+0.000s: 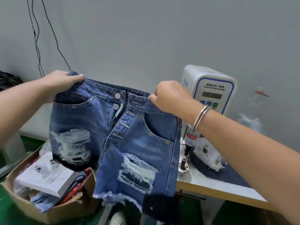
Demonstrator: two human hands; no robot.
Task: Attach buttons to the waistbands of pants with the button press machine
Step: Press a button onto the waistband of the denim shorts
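A pair of ripped blue denim shorts [100,120] hangs in the air in front of me, fly open. Two silver buttons [117,101] show on the waistband and fly. My left hand [65,79] grips the waistband's left end. My right hand [170,96] pinches the waistband right of the fly, a metal bangle on that wrist. The white button press machine [212,90] stands behind my right hand on the table, its lower head partly hidden by my arm. Its round die post [184,164] sits on the tabletop below.
A cardboard box [53,210] with a white box and cloth pieces sits at lower left. A dark denim piece [227,176] and a plastic bag [209,156] of parts lie on the white table [211,190]. Cables hang on the grey wall at upper left.
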